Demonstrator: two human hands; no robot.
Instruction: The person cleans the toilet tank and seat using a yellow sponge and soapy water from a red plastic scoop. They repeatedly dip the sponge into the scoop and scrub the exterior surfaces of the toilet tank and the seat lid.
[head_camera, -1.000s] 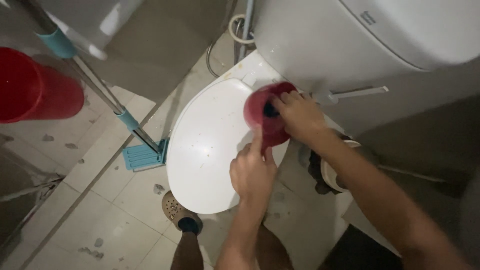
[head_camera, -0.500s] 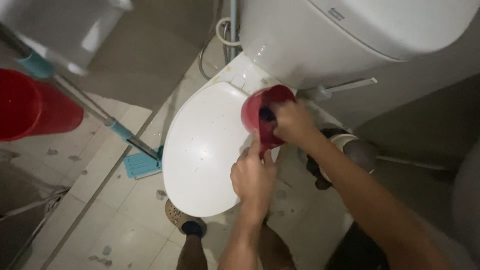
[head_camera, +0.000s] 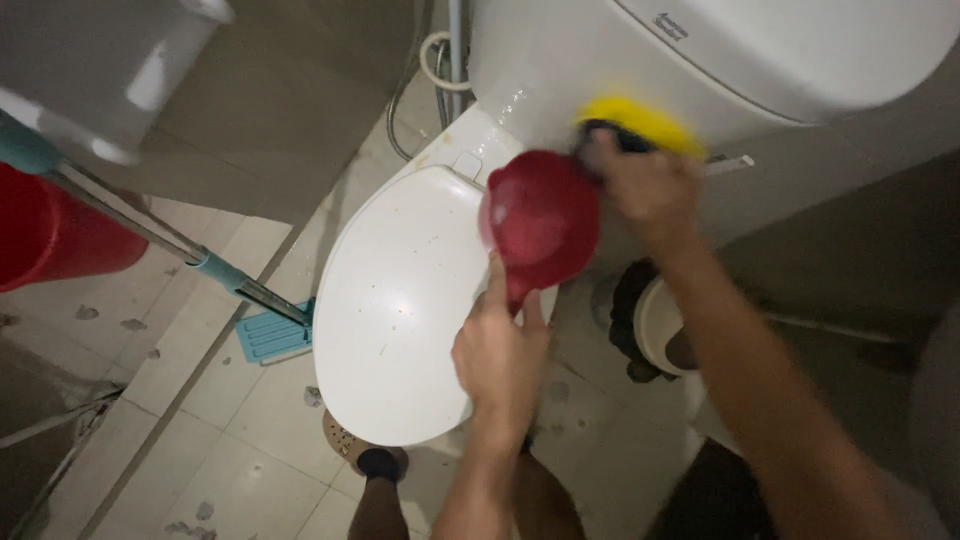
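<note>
My left hand (head_camera: 500, 355) grips the handle of a red water scoop (head_camera: 540, 220), held above the right side of the closed white toilet lid (head_camera: 395, 300). My right hand (head_camera: 645, 185) is shut on a yellow scrub sponge (head_camera: 640, 122) with a dark backing, pressed against the front of the white cistern (head_camera: 760, 60). The sponge and that hand are blurred by motion. The scoop's bowl sits just left of the right hand.
A mop with a teal head (head_camera: 270, 335) and metal pole leans at the left of the toilet. A red bucket (head_camera: 50, 235) stands far left. A hose (head_camera: 440, 60) coils behind the bowl. My foot in a sandal (head_camera: 365, 455) is on the tiled floor.
The right hand has left the scoop's bowl and risen to the cistern with the yellow sponge. The left hand keeps the scoop in about the same place.
</note>
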